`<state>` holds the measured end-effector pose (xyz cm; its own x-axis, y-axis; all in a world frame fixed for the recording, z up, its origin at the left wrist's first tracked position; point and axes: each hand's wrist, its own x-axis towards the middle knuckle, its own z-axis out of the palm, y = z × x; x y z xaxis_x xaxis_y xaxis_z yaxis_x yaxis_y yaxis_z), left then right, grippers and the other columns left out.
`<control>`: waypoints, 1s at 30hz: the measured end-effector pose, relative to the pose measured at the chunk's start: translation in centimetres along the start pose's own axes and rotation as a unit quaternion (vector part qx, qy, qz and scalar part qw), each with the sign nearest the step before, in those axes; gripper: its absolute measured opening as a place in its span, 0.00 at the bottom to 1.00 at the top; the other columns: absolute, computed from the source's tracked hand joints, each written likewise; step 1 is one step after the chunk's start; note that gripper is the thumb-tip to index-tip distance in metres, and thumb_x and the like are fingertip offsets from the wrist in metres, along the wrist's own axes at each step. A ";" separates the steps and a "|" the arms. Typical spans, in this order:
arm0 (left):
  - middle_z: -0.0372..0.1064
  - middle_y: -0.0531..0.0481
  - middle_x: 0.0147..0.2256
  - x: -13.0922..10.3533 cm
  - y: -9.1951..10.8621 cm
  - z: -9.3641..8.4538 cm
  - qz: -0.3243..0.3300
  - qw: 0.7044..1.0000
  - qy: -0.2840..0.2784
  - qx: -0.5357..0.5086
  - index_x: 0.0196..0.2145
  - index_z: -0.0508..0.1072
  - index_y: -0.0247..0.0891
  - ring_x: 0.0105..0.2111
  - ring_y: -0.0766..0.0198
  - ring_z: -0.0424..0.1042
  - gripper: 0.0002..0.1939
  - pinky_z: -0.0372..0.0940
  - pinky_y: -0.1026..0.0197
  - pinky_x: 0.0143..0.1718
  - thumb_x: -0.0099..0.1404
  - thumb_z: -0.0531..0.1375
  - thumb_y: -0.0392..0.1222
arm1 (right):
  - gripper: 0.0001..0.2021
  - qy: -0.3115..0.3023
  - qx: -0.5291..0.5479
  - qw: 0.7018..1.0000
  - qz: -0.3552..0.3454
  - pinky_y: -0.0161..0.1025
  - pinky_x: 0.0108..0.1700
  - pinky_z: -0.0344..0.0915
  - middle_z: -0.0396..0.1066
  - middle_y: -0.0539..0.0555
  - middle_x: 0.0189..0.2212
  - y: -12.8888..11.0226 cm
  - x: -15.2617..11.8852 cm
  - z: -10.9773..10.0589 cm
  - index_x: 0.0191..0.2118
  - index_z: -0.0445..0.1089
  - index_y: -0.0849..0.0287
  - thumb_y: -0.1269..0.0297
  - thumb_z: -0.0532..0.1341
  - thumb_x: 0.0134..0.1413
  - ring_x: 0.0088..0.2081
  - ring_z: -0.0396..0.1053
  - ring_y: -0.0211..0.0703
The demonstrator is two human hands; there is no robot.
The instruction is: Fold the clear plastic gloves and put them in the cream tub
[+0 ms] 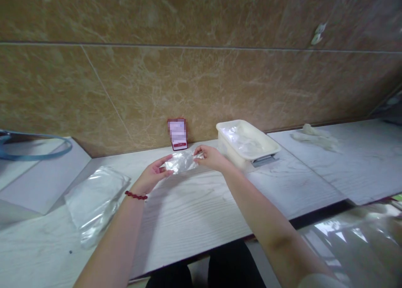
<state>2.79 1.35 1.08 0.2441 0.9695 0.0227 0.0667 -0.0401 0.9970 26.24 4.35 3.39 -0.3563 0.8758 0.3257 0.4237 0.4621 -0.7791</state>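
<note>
A small clear plastic bag is stretched between my two hands, just above the white wood-grain table. My left hand grips its left end between thumb and fingers; a red beaded bracelet circles that wrist. At the right end, my right hand pinches the bag with its fingertips. Whether anything lies inside the bag I cannot tell. By my left forearm lies a stack of clear plastic bags. To the right of my right hand stands a cream plastic tub with clear plastic in it.
A phone leans upright against the brown tiled wall. At the left is a white box with a blue band above it. A crumpled pale cloth or glove lies at the right, past a seam in the table.
</note>
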 end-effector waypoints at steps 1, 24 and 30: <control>0.68 0.48 0.38 0.1 0.9 0.6 0.011 1.000 -0.002 0.000 0.51 0.61 0.39 0.32 0.67 0.67 0.35 0.61 0.64 0.36 0.45 0.65 0.40 | 0.09 0.007 -0.017 1.000 -0.010 0.32 0.29 0.58 0.68 0.49 0.30 -1.0 -0.2 -1.4 0.32 0.66 0.58 0.64 0.60 0.40 0.26 0.62 0.33; 0.68 0.43 0.38 15.7 9.1 20.5 0.161 0.811 -0.053 0.560 0.37 0.74 0.39 0.41 0.52 0.62 0.18 0.54 0.57 0.42 0.46 0.59 0.42 | 0.15 -0.059 -0.439 0.893 0.084 0.31 0.38 0.59 0.70 0.53 0.38 5.9 1.0 -21.3 0.38 0.68 0.61 0.70 0.62 0.38 0.38 0.66 0.39; 0.57 0.38 0.49 15.2 10.1 22.2 0.068 0.773 -0.027 0.630 0.35 0.75 0.40 0.48 0.41 0.51 0.21 0.47 0.46 0.46 0.40 0.62 0.47 | 0.19 -0.111 -0.541 0.826 0.113 0.35 0.38 0.61 0.69 0.55 0.39 5.4 1.2 -20.3 0.44 0.67 0.57 0.71 0.62 0.40 0.39 0.65 0.44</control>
<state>28.62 10.32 9.85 0.3691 0.9256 0.0834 0.9184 -0.3770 0.1198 45.03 10.72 10.50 -0.2588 0.9652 0.0377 0.9538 0.2492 0.1675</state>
